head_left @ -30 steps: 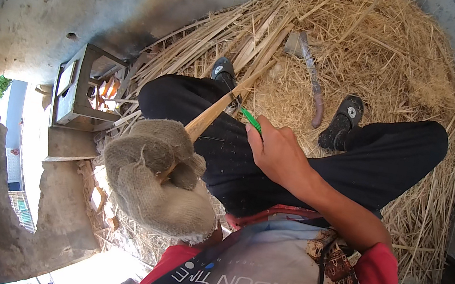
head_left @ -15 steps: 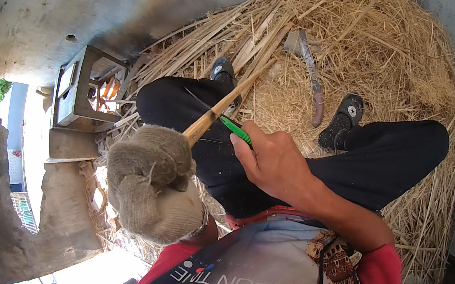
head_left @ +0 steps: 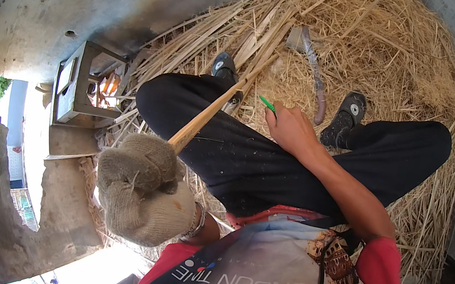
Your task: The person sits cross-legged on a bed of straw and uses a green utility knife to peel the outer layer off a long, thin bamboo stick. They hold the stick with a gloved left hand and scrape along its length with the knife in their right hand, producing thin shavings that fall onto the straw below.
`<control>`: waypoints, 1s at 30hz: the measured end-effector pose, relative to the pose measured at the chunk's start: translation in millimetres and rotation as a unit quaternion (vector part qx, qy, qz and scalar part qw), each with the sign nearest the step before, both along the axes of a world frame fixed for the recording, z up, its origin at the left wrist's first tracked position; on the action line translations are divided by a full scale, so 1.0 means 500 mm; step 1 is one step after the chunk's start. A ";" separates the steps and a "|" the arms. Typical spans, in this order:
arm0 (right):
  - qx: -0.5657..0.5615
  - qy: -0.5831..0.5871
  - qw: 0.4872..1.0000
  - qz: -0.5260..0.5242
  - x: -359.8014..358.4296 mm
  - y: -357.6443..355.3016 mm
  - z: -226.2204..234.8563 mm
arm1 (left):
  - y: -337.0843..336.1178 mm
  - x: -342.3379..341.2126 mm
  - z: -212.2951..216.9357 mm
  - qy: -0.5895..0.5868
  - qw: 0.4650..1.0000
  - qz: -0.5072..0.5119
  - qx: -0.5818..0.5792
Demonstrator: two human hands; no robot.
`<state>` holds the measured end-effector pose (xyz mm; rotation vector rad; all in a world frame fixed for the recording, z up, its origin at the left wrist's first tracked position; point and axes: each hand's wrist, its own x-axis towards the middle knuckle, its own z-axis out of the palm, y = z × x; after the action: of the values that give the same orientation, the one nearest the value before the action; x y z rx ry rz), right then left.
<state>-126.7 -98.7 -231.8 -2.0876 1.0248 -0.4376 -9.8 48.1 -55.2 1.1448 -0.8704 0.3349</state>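
At far left a small box-shaped stove (head_left: 80, 86) stood on the concrete floor (head_left: 88, 2), with orange fire visible inside. The left hand (head_left: 143, 191) – covered by a knitted work glove – was raised just right of the stove, its fingers clenched around the near end of a long bamboo strip (head_left: 215, 106). The strip ran up and to the right, across the person's black-trousered left leg, and ended over the straw pile (head_left: 389, 55). The right hand (head_left: 290, 130) rested above the crossed legs, bare, its fingers closed on a small green-handled tool (head_left: 266, 104); the tool's tip pointed up-left and lay just beside the strip – contact could not be confirmed. Farther right, a curved sickle (head_left: 316, 72) lay on the straw between two black shoes.
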 end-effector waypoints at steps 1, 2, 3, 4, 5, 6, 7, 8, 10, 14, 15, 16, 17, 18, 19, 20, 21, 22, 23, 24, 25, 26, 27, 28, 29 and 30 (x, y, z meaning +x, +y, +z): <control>0.002 -0.017 1.000 0.009 0.000 0.006 0.006 | 0.000 0.000 -0.005 -0.002 1.000 0.000 -0.001; 0.015 -0.042 0.999 0.028 0.001 0.019 0.037 | 0.011 -0.003 -0.009 0.002 1.000 0.006 0.003; 0.028 -0.066 0.996 0.046 0.006 0.030 0.076 | 0.008 0.000 -0.009 -0.001 1.000 0.010 0.004; 0.041 -0.088 0.993 0.061 0.006 0.043 0.112 | 0.000 0.003 -0.008 -0.001 1.000 0.009 0.001; 0.019 -0.132 0.988 0.079 0.002 0.062 0.126 | 0.004 0.005 -0.010 0.004 1.000 0.007 0.003; 0.015 -0.142 0.987 0.078 0.002 0.063 0.132 | 0.008 0.009 -0.011 0.005 1.000 0.006 0.003; 0.011 -0.152 0.985 0.077 0.003 0.063 0.136 | 0.005 0.010 -0.014 0.008 1.000 0.000 -0.002; 0.016 -0.168 0.982 0.080 0.008 0.067 0.140 | 0.006 0.012 -0.008 0.003 1.000 0.003 0.002; 0.032 -0.125 0.991 0.049 0.023 0.061 0.118 | 0.005 0.012 -0.005 -0.002 1.000 0.002 0.003; 0.058 -0.238 0.969 0.031 0.033 0.090 0.129 | 0.009 0.011 -0.008 -0.002 1.000 0.003 0.000; 0.050 -0.192 0.980 0.019 0.042 0.085 0.103 | 0.003 0.013 -0.010 -0.004 1.000 0.000 0.000; 0.041 -0.148 0.988 0.008 0.056 0.075 0.059 | -0.001 0.011 -0.009 -0.004 1.000 -0.003 -0.001; 0.030 -0.105 0.994 -0.003 0.068 0.059 0.043 | -0.005 0.013 -0.008 -0.006 1.000 -0.004 0.000; 0.052 -0.075 0.996 -0.003 0.066 0.047 0.034 | -0.006 0.012 -0.007 -0.007 1.000 -0.005 -0.001; 0.074 -0.047 0.996 -0.003 0.062 0.031 0.037 | -0.003 0.012 -0.011 -0.006 1.000 -0.006 -0.001; 0.096 -0.018 0.995 -0.002 0.062 0.022 0.043 | 0.001 0.011 -0.011 -0.005 1.000 -0.004 0.002; 0.047 -0.050 0.998 0.016 0.059 0.029 0.055 | 0.002 0.013 -0.008 -0.010 1.000 -0.005 -0.003; 0.050 -0.092 0.994 0.033 0.056 0.048 0.073 | 0.003 0.015 -0.010 -0.007 1.000 -0.006 0.002; 0.044 -0.139 0.988 0.050 0.058 0.052 0.093 | -0.004 0.017 -0.009 -0.009 1.000 -0.006 -0.001; 0.037 -0.185 0.980 0.067 0.059 0.052 0.101 | -0.003 0.015 -0.009 -0.006 1.000 -0.009 0.000; 0.041 -0.115 0.992 0.023 0.067 0.044 0.055 | -0.009 0.014 -0.006 -0.006 1.000 -0.015 -0.001; 0.035 -0.072 0.997 0.011 0.063 0.027 0.012 | -0.016 0.014 -0.007 -0.007 1.000 -0.019 0.002; 0.025 -0.029 0.999 -0.003 0.048 -0.003 -0.028 | -0.021 0.014 -0.007 -0.009 1.000 -0.022 0.003; 0.015 0.010 1.000 -0.017 0.042 -0.025 -0.047 | -0.019 0.014 -0.006 -0.012 1.000 -0.025 0.001; 0.043 0.023 0.999 -0.006 0.035 -0.022 -0.017 | -0.008 0.010 -0.006 -0.009 1.000 -0.023 0.004; 0.055 -0.011 0.998 0.025 0.029 -0.021 0.019 | -0.009 0.015 -0.004 -0.011 1.000 -0.023 0.006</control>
<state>-112.3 -109.2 -222.5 -2.0020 0.9597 -0.3695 -2.4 43.6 -57.3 1.1319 -0.9180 0.3051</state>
